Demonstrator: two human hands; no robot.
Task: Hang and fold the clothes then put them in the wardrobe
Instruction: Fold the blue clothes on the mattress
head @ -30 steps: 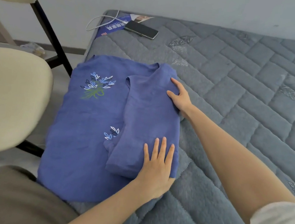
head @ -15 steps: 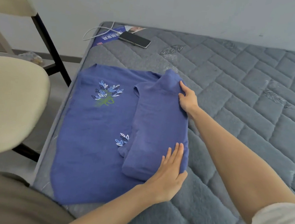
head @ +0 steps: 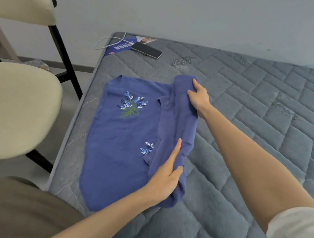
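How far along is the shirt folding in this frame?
Done: blue shirt spread on the mattress, one side folded inward. In hand: right hand and left hand grip that folded strip's ends. Left: fold the other side, finish, then store; no wardrobe is in view.

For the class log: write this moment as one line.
folding | blue shirt: on mattress | left hand: grips near end | right hand: grips far end

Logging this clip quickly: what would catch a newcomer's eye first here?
A blue shirt with a leaf print lies on the grey mattress, its right side folded over. The right hand grips the fold's far end, the left hand its near end.
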